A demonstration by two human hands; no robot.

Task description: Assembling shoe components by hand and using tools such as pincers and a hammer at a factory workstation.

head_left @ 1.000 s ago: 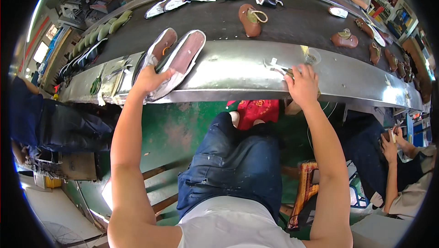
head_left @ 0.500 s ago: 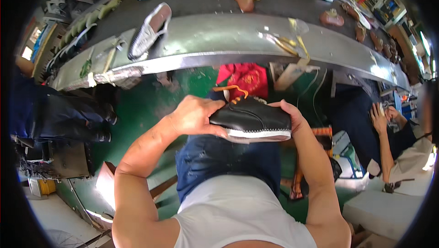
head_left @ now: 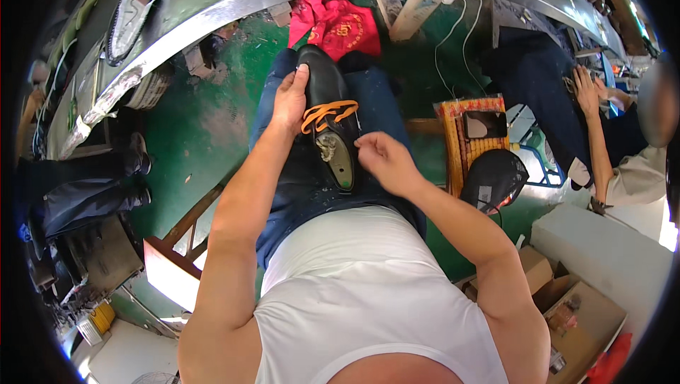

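A black leather shoe rests over my lap, its toe pointing away from me. Orange laces cross its front, and inside the opening shows an olive-coloured shoe last with a small hole. My left hand grips the shoe's left side near the toe, thumb on top of the leather; the other fingers are partly hidden. Beside the right edge of the opening is my right hand, its thumb and forefinger pinched together and the other fingers curled. Whatever lies in that pinch is too small to make out.
Ahead runs a metal-edged bench, with a grey shoe at its left. A red cloth hangs below. To the right are a bamboo-like seat with a phone, a black cap and a co-worker's hand.
The shoe has turned from sideways to toe-away and come down onto my lap. My right hand has left the toe and moved beside the opening. The view has tipped downward.
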